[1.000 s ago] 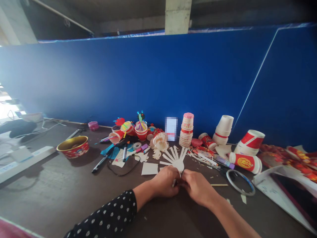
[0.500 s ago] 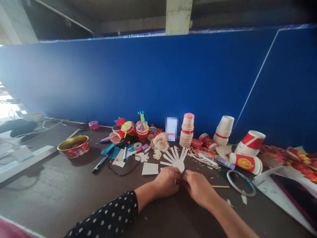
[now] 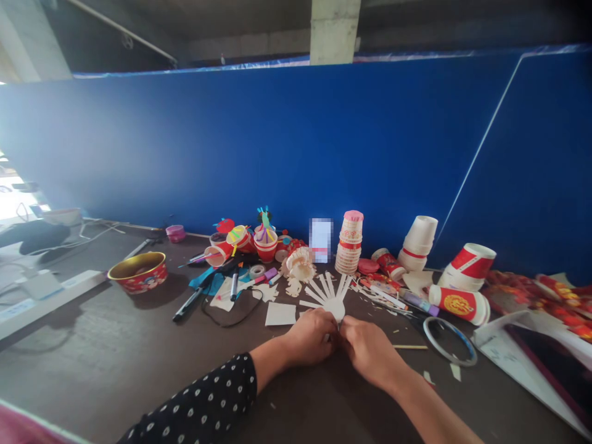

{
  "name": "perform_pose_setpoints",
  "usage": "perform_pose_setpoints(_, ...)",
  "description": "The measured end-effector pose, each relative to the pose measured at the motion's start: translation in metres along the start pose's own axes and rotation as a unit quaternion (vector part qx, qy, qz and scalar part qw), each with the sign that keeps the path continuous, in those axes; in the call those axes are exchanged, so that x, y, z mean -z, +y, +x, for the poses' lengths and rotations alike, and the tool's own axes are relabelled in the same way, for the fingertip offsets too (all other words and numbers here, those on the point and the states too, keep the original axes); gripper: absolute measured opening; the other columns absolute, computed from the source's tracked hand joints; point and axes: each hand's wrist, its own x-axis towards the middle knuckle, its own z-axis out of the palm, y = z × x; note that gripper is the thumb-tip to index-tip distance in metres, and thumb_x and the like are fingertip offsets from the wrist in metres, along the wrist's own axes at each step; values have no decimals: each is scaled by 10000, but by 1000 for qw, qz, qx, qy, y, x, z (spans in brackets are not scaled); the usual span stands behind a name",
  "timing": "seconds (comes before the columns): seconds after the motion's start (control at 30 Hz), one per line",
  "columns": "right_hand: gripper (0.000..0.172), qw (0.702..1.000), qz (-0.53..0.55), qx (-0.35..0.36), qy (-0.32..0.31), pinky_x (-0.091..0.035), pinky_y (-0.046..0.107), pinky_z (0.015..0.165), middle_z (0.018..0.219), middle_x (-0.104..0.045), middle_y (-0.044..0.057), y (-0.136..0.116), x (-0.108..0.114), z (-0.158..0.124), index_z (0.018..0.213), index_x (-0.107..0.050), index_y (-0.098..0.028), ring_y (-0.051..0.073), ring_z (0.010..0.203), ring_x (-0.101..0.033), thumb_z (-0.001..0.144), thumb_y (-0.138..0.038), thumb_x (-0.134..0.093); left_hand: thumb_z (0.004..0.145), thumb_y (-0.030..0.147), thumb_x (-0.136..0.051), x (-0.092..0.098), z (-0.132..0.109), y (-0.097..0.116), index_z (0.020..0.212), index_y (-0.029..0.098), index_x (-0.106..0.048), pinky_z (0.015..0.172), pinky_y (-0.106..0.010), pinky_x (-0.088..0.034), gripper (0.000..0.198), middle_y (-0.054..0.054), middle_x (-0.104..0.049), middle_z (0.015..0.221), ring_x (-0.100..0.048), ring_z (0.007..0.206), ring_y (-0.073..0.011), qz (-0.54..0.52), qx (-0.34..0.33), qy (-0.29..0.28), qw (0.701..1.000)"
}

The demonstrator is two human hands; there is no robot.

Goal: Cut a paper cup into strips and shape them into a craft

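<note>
A white paper fan of radiating cut strips [image 3: 326, 295] lies on the dark table [image 3: 139, 345], its rounded centre at the lower right. My left hand [image 3: 309, 337] and my right hand [image 3: 370, 354] meet at the fan's lower edge, and their fingers pinch the paper there. The fingers hide the exact grip. A plain white paper square [image 3: 280, 314] lies just left of my left hand. A curled paper flower [image 3: 300, 265] sits behind the fan.
Beyond the hands stand a stack of paper cups [image 3: 349, 243], white cups [image 3: 419, 237] and a red-printed cup [image 3: 457, 304] on its side. Marker pens [image 3: 189, 304], a gold-lined red bowl [image 3: 137, 272] and a thin ring [image 3: 449, 342] lie about. A blue wall [image 3: 277, 142] runs behind.
The camera view has shifted slightly. My hands stay together at the fan's lower edge, and their fingers have shifted only a little.
</note>
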Motion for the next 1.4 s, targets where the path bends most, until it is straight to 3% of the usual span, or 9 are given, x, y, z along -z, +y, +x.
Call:
perform_pose_setpoints(0.17,172,999,-35,-19,-4,-299,255,583,836,-629,58,-2,0,0,783,-602,-187,167,727,-590,785,-144,-435,652,142,-607,-2,-1,-5,756,166,-658,780,-269,-425,119,-30,-652,838,-569,815,-176,-28,-13,0,1000)
perform_pose_setpoints(0.4,190,998,-53,-36,-9,-277,256,561,833,-636,53,-6,3,1,805,-608,-191,156,718,-588,756,-103,-448,660,110,-608,1,0,1,699,158,-656,769,-261,-425,78,-30,-659,809,-572,805,-171,-38,29,-2,999)
perform_pose_setpoints(0.6,220,997,-67,-48,3,-272,246,554,816,-641,52,-10,5,0,786,-622,-172,141,705,-586,812,-128,-409,666,91,-554,0,0,5,694,148,-653,739,-258,-427,117,-41,-660,811,-573,792,-176,-12,21,11,1000)
perform_pose_setpoints(0.87,248,994,-81,-65,-34,-301,242,563,796,-662,71,-15,12,0,795,-647,-164,156,715,-604,811,-142,-401,652,97,-545,-3,0,2,692,152,-641,767,-261,-428,118,-33,-658,829,-571,820,-177,-21,20,31,999)
perform_pose_setpoints(1.13,276,996,-82,-36,-19,-339,226,614,895,-657,80,-16,8,1,858,-642,-153,161,800,-598,775,-87,-387,677,121,-553,-7,0,-5,692,147,-639,747,-256,-428,90,-47,-657,794,-576,794,-178,-24,12,24,999)
perform_pose_setpoints(1.4,264,994,-91,-55,-6,-315,237,571,851,-653,73,-15,5,0,808,-642,-167,149,726,-597,782,-92,-390,680,117,-535,-6,0,0,686,141,-629,730,-257,-424,97,-52,-652,789,-572,788,-180,-16,27,34,999)
